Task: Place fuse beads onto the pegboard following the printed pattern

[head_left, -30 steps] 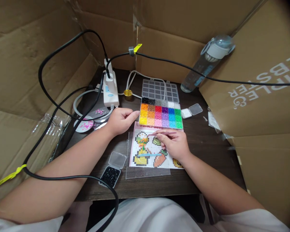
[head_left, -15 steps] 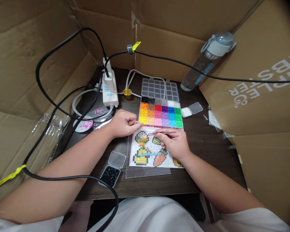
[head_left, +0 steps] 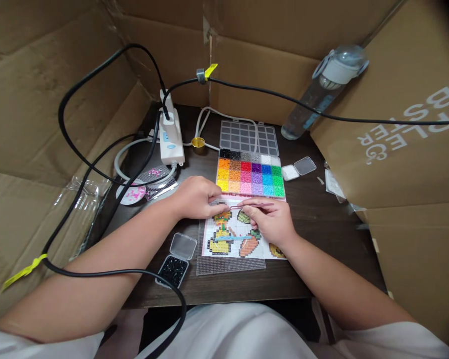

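My right hand pinches reddish tweezers, their tip pointing left over the printed pattern sheet. Close to that tip is my left hand, its fingers curled and one digit reaching onto the sheet. Whether anything small is in its grip is hidden. The sheet bears pixel pictures, including a yellow figure and an orange carrot. Orange, green and light-blue beads lie over the figure. A clear pegboard extends from beneath the sheet. Just beyond both hands lies a compartment box of colour-sorted beads.
A small open case of black beads is at the front left; a case of white beads lies right. Behind are a power strip, a yellow cup and a leaning water bottle. Black cables loop across my left forearm.
My left hand has moved right and slightly down, its outstretched digit now reaching the tweezers' tip and covering the top of the yellow figure. My right hand keeps its grip on the tweezers.
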Tool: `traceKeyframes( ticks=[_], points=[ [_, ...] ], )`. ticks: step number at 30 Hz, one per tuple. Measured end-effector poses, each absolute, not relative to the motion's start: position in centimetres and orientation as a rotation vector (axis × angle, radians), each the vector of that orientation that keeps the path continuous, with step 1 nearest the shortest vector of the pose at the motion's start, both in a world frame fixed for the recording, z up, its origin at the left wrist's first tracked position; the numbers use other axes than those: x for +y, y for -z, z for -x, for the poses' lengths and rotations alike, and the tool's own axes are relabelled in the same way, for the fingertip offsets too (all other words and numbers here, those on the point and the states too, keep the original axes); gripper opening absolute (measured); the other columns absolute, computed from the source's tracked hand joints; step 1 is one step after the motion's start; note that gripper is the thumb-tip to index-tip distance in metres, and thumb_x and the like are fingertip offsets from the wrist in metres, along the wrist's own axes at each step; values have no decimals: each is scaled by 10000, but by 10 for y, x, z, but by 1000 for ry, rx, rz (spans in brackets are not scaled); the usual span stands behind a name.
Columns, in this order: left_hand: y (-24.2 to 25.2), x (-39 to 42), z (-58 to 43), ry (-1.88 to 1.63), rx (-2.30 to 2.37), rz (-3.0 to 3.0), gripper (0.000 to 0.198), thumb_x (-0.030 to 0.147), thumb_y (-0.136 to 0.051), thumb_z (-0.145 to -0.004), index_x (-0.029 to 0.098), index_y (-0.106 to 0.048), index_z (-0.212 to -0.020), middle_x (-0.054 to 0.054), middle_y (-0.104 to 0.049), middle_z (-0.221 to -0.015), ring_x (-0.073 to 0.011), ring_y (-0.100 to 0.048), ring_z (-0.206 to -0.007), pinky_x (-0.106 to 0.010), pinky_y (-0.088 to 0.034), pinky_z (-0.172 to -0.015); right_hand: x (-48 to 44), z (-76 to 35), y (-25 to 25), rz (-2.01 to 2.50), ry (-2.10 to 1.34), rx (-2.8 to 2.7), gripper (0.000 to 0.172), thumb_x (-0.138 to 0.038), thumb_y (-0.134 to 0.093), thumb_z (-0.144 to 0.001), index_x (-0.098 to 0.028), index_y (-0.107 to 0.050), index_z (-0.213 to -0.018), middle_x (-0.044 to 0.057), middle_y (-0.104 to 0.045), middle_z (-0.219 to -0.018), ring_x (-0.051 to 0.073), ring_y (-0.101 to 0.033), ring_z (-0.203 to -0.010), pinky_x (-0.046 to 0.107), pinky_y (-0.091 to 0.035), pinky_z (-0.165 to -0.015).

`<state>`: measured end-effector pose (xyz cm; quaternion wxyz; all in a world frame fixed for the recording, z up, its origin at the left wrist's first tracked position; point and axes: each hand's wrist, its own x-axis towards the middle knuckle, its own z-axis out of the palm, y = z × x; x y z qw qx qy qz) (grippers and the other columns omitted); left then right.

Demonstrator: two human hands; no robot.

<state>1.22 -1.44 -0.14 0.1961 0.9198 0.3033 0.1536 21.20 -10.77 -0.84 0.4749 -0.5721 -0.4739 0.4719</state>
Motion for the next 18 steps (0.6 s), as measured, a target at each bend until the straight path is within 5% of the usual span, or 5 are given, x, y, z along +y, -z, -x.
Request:
traceKeyframes(
  ticks=[18],
  points=[
    [3,-14,-11,-461,832,-2584,432,442,-636,-742,173,-447,-462,33,-427,-438,-84,-358,-450,-261,-264,-512,-108,-212,9,1393,-1148,-1154,177,-323,-745,-706,-162,-771,-773,26,-689,-608,73,-482,-403,213,-431,-373]
  ],
)
